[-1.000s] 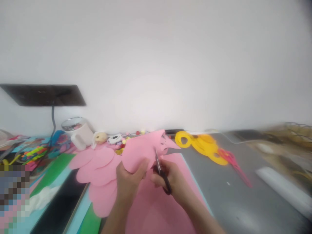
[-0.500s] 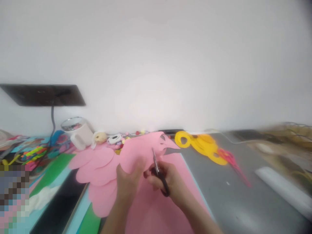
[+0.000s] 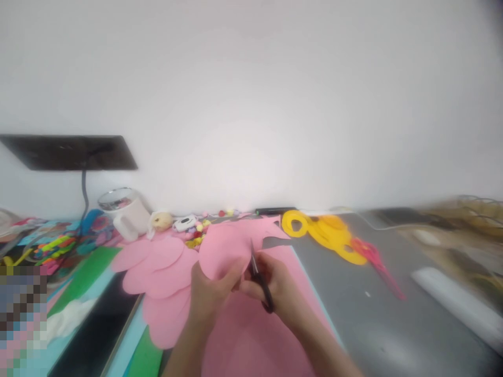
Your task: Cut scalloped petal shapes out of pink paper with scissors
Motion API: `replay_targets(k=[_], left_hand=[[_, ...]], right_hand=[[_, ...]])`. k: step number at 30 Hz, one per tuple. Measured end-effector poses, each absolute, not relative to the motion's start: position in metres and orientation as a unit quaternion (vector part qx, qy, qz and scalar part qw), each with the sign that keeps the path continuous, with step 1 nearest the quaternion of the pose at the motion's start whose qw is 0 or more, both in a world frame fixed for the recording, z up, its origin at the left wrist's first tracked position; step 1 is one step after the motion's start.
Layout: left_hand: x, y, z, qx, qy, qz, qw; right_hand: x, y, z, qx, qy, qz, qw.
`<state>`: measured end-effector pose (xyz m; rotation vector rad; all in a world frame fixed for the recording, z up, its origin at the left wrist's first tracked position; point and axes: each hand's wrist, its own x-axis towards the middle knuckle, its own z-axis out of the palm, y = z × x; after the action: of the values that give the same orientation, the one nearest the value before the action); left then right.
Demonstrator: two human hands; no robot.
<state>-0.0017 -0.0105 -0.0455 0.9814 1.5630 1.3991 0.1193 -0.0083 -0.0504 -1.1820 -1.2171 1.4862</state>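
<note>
A pink paper piece (image 3: 223, 246) with a rounded near edge is held up by my left hand (image 3: 210, 290), its thumb and fingers on the lower edge. My right hand (image 3: 271, 283) grips black-handled scissors (image 3: 262, 285), whose blades point up and away at the right edge of the rounded part. Beyond the blades the paper runs on to a ragged, pointed end. Below both hands lies a large pink sheet (image 3: 251, 335). Several rounded pink cut pieces (image 3: 157, 272) overlap to the left of my left hand.
Yellow cut pieces (image 3: 330, 235) and pink scissors (image 3: 377, 264) lie on the grey table (image 3: 353, 314) at right, near a white roll (image 3: 456, 301). At back left stand a white mug (image 3: 129, 214) and small toys. Green, black and blue sheets lie at left.
The held pink paper has turned and dropped slightly, and its rounded edge now shows more clearly. The scissors have shifted a little to the right, with their blades closer together.
</note>
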Motion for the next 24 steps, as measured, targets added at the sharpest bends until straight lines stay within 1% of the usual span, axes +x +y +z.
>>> replay_targets(k=[10,24], left_hand=[[-0.0022,-0.0101,-0.0454,0.393,0.602,0.562,0.408],[-0.0027,-0.0110,-0.0423,0.401,0.610,0.550,0.405]], right_hand=[[0.1198,-0.0081,-0.0564,-0.461,-0.489,0.602,0.430],[0.1191,-0.0084,-0.0526,-0.484,-0.485,0.599,0.415]])
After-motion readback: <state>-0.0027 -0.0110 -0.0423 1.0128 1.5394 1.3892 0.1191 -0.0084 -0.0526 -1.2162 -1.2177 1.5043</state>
